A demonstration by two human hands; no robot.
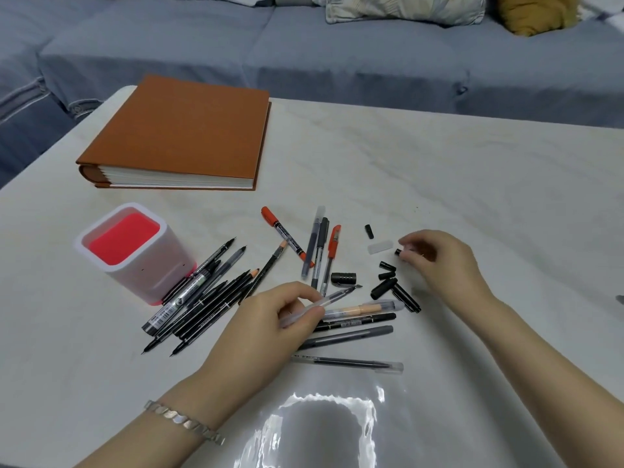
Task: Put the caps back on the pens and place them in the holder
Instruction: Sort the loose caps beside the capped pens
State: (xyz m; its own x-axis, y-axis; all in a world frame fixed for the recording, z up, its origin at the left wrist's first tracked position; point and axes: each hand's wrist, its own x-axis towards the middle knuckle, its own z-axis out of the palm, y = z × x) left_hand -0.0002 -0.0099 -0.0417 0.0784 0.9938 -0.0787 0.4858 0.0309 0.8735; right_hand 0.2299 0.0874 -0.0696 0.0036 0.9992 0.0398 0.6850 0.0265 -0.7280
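Reaching in from the near edge, the person's two bare forearms cross a pale marble-look table [439,170] whose glossy front shows a bright glare patch. A silver link bracelet [184,423] circles the left wrist. The left hand [270,327] pinches a clear-barrelled pen [319,304] between thumb and fingers, its dark tip pointing right and away, uncapped. Just beyond and right of that hand lie several capped pens side by side: a clear one [347,362] nearest, then a grey one [347,336], a black one [358,319] and one with a peach-coloured barrel [368,307]. To the left, a heap of black fineliners [202,295] fans out with bare tips showing, some leaning against the foot of the holder [135,255], a white square cup with a red inside, standing upright with no pens showing above its rim. The right hand [439,261] hovers farther right, fingertips closed around a small black cap [398,252]. Loose black caps [388,275] cluster just near it, with a translucent cap [381,246] and another black one [369,231] beyond. Between the hands, farther back, rest two red-capped pens [332,244] and grey ones. Behind the holder lies a closed brown album [189,130], and beyond the table a blue-grey sofa [337,62] with cushions.
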